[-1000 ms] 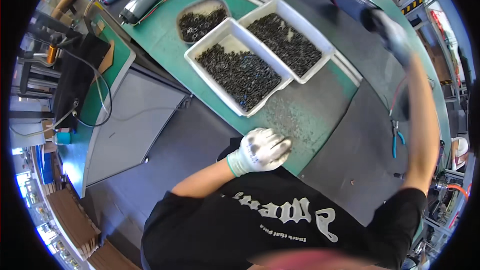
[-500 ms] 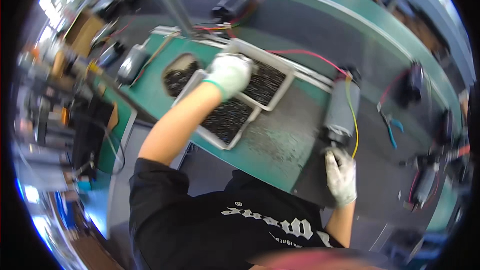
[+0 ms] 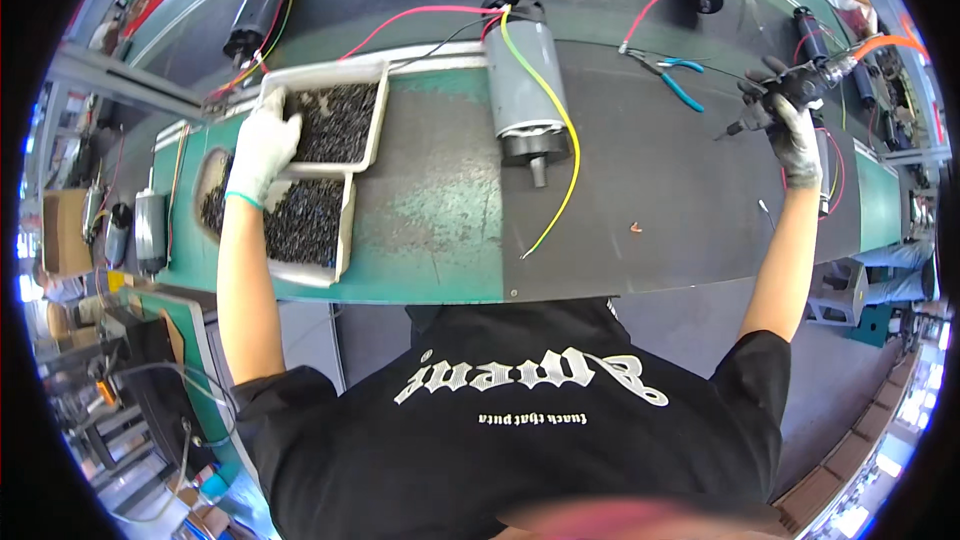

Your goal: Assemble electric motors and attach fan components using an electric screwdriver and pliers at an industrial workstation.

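Observation:
My left hand, in a white glove, reaches over the rear white tray of small dark screws. Its thumb stands apart from the fingers, and I make out nothing between them. Below it is the front tray, also full of dark screws. Off to the right, my gloved right hand is closed around a black power screwdriver with an orange hose. Between the hands lies a grey cylindrical motor, shaft toward me, with a yellow-green wire trailing from its far end.
Blue-handled pliers lie right of the motor. More motors rest along the far side, and another motor is at the left. A metal frame post rises near the trays. A small copper-coloured piece lies on the dark mat.
My right hand has left the motor's shaft end and now grips the screwdriver further right. My left hand stays over the trays. The whole view has turned to the right.

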Action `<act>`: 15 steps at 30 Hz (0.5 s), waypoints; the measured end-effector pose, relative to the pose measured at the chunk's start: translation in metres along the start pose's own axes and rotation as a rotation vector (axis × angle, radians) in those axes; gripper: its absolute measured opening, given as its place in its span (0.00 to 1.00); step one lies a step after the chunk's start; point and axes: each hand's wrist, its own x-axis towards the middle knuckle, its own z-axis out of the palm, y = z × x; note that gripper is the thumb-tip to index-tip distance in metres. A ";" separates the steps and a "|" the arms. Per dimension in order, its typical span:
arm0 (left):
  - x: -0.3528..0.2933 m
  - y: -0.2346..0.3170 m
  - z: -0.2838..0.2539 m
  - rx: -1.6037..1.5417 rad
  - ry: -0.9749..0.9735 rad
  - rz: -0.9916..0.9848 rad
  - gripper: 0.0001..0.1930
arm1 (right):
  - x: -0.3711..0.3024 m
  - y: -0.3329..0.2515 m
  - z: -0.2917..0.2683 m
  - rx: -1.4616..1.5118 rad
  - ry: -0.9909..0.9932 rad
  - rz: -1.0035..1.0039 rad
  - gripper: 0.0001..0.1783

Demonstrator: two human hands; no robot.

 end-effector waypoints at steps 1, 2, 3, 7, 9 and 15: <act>-0.006 -0.005 0.001 0.008 0.000 -0.038 0.25 | 0.008 0.020 -0.021 0.019 -0.073 0.041 0.27; -0.006 0.000 -0.005 -0.030 -0.045 -0.068 0.23 | 0.012 0.019 -0.022 0.022 -0.103 0.054 0.27; -0.008 -0.002 -0.003 -0.080 0.003 -0.036 0.21 | 0.011 0.018 -0.021 -0.096 0.003 0.017 0.26; -0.028 0.084 -0.050 -0.751 0.007 -0.116 0.15 | -0.017 -0.011 0.058 0.130 0.231 -0.163 0.23; -0.061 0.158 -0.058 -1.267 0.070 -0.257 0.12 | -0.030 -0.049 0.129 0.374 0.110 -0.282 0.21; -0.094 0.243 -0.023 -2.338 -0.280 0.293 0.12 | -0.039 -0.041 0.195 0.464 0.071 -0.309 0.19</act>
